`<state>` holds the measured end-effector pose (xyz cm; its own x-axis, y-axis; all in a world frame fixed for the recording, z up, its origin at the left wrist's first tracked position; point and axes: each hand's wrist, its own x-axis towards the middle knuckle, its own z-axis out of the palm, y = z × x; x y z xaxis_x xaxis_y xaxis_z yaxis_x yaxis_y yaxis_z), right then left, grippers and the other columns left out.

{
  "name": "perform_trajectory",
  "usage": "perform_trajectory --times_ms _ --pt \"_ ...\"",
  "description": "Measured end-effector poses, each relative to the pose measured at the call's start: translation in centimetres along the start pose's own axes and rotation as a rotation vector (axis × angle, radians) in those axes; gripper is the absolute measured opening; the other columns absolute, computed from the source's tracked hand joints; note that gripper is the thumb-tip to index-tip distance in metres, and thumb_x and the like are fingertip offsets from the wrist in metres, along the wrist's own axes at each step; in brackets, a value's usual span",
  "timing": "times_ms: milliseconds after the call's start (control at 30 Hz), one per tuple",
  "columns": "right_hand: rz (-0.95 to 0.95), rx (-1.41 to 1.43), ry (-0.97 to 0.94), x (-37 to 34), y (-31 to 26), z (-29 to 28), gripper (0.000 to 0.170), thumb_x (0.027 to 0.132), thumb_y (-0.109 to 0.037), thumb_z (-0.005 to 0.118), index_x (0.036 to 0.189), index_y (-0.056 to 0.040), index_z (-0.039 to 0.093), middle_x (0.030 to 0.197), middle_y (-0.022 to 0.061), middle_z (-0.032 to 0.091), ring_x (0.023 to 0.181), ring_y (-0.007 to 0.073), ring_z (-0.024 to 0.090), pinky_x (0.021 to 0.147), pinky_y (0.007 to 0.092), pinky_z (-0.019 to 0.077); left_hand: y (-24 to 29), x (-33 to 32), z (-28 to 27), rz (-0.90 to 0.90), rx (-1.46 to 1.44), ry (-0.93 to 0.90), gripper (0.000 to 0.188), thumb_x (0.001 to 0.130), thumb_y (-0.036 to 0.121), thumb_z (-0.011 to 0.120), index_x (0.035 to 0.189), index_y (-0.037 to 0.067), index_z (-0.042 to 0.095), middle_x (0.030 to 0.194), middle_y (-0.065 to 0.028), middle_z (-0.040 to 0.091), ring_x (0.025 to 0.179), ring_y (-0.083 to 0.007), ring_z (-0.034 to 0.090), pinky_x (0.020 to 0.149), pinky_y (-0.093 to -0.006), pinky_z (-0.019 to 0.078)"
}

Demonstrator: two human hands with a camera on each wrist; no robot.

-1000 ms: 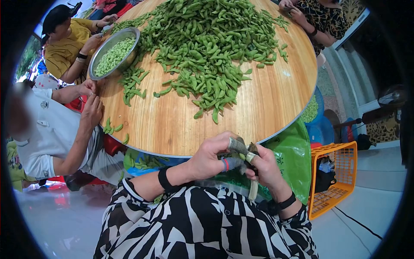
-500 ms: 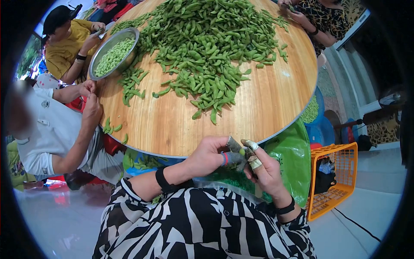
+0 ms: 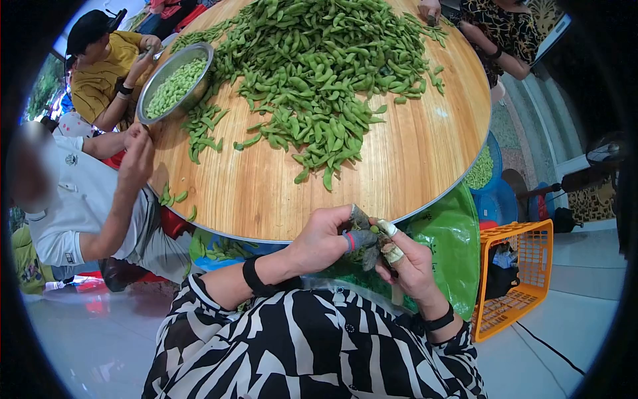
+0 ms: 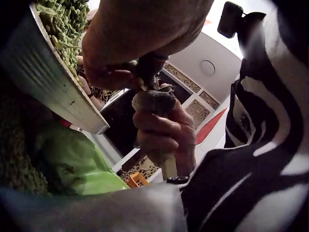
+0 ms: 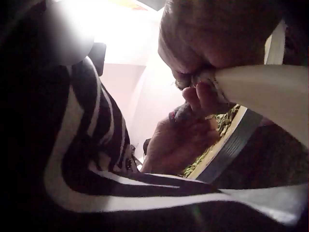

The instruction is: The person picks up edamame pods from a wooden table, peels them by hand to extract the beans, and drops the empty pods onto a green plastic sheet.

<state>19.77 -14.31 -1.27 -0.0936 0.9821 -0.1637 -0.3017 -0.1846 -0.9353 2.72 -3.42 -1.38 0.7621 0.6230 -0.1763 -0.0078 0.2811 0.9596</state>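
My left hand point(image 3: 322, 243) and right hand point(image 3: 411, 265) meet just off the near edge of the round wooden table point(image 3: 252, 199). Grey cloth covers point(image 3: 359, 239), one with a red stripe, wrap the thumb and a finger of the left hand. Pale wraps point(image 3: 392, 251) circle fingers of the right hand, and a light strip hangs below it. Between the fingertips shows a bit of a green soybean pod point(image 3: 374, 229), pinched from both sides and mostly hidden. In the left wrist view the right hand's curled fingers point(image 4: 161, 130) sit close under the left hand.
A large heap of soybean pods point(image 3: 319, 73) covers the table's far middle. A metal colander point(image 3: 147, 100) of shelled beans stands at the left. Other people sit around the table. A green bag point(image 3: 445, 246) and an orange crate point(image 3: 515, 319) stand at the right.
The right thumb and fingers have shifted up and opened away from the left fingertips, then drawn back in. The person at far right has reached a hand toward the heap.
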Motion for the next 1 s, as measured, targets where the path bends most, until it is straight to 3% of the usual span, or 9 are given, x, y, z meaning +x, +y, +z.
perform_trajectory --times_ms 333,433,500,567,600,667,700,767,1000 --pt "-0.05 -0.033 0.04 0.6 0.2 -0.7 0.035 0.095 -0.005 0.047 0.129 0.0046 0.051 0.079 0.0016 0.052 0.052 0.0066 0.044 0.047 0.0188 0.0348 0.0 0.3 -0.5 -0.052 -0.043 -0.072 0.016 0.088 0.005 0.062 0.102 -0.001 0.06 0.091 -0.0022 0.064 0.081 -0.007 0.058 0.071 -0.0218 0.0478" --pt "-0.035 0.05 -0.005 0.7 0.7 -1.6 0.034 0.094 -0.004 0.048 0.127 0.0049 0.052 0.08 0.0028 0.054 0.053 0.0066 0.045 0.048 0.019 0.0357 -0.3 0.5 -0.9 -0.111 -0.067 -0.106 0.016 0.087 0.005 0.063 0.102 -0.001 0.06 0.088 -0.0027 0.064 0.073 -0.007 0.057 0.062 -0.0204 0.0453" --pt "-0.034 0.1 -0.043 0.6 0.6 -1.7 0.034 0.094 -0.004 0.048 0.126 0.0048 0.053 0.081 0.0037 0.055 0.053 0.0065 0.046 0.048 0.0191 0.0363 -0.6 0.6 -1.0 -0.19 -0.261 -0.163 0.015 0.087 0.007 0.062 0.101 0.002 0.062 0.077 -0.0013 0.061 0.062 -0.0048 0.052 0.052 -0.019 0.0386" --pt "-0.127 -0.266 -0.024 0.6 0.3 -1.6 0.035 0.092 -0.003 0.052 0.125 0.004 0.054 0.079 0.0039 0.057 0.053 0.0061 0.046 0.048 0.0195 0.037 -0.6 0.8 -1.0 -0.266 -0.384 -0.177 0.014 0.087 0.008 0.062 0.1 0.002 0.063 0.074 -0.0014 0.06 0.059 -0.0057 0.052 0.05 -0.019 0.0381" --pt "-0.128 -0.267 -0.024 0.8 0.7 -1.7 0.035 0.092 -0.003 0.052 0.125 0.004 0.054 0.079 0.0039 0.057 0.053 0.0061 0.046 0.048 0.0195 0.037 -0.6 0.8 -1.1 -0.343 -0.506 -0.19 0.013 0.087 0.009 0.062 0.099 0.003 0.063 0.072 -0.0016 0.06 0.057 -0.0065 0.052 0.049 -0.0191 0.0375" --pt "-0.462 -0.576 -0.009 1.3 1.7 -2.0 0.036 0.089 -0.002 0.056 0.125 0.0028 0.055 0.076 0.0031 0.058 0.053 0.0053 0.046 0.048 0.0197 0.0368 -0.9 0.9 -1.2 -0.348 -0.455 -0.186 0.013 0.087 0.01 0.062 0.098 0.003 0.064 0.071 -0.001 0.059 0.057 -0.0066 0.052 0.049 -0.0193 0.0379" --pt "-0.463 -0.576 -0.012 1.2 1.5 -1.9 0.036 0.089 -0.002 0.056 0.125 0.0028 0.055 0.076 0.0031 0.058 0.053 0.0053 0.046 0.048 0.0197 0.0368 -1.0 0.9 -1.2 -0.353 -0.404 -0.18 0.013 0.087 0.011 0.063 0.097 0.003 0.064 0.07 -0.0004 0.058 0.057 -0.0066 0.052 0.05 -0.0195 0.0382" --pt "-0.148 -0.198 0.016 0.5 1.1 -1.5 0.036 0.088 -0.001 0.058 0.123 0.0018 0.056 0.074 0.0008 0.059 0.053 0.0044 0.046 0.047 0.0198 0.036 -1.0 0.9 -1.4 -0.335 -0.402 -0.203 0.014 0.086 0.009 0.063 0.098 0.002 0.063 0.076 -0.0019 0.06 0.06 -0.0078 0.053 0.051 -0.0204 0.0396" --pt "-0.043 -0.121 0.05 0.8 0.2 -1.2 0.023 0.088 -0.004 0.059 0.11 0.0016 0.058 0.074 -0.0008 0.057 0.052 0.0023 0.043 0.046 0.0182 0.032 -0.9 0.8 -1.4 -0.328 -0.295 -0.314 0.017 0.085 0.01 0.065 0.1 0.0 0.065 0.082 -0.0012 0.062 0.066 -0.0066 0.054 0.054 -0.0203 0.0409"
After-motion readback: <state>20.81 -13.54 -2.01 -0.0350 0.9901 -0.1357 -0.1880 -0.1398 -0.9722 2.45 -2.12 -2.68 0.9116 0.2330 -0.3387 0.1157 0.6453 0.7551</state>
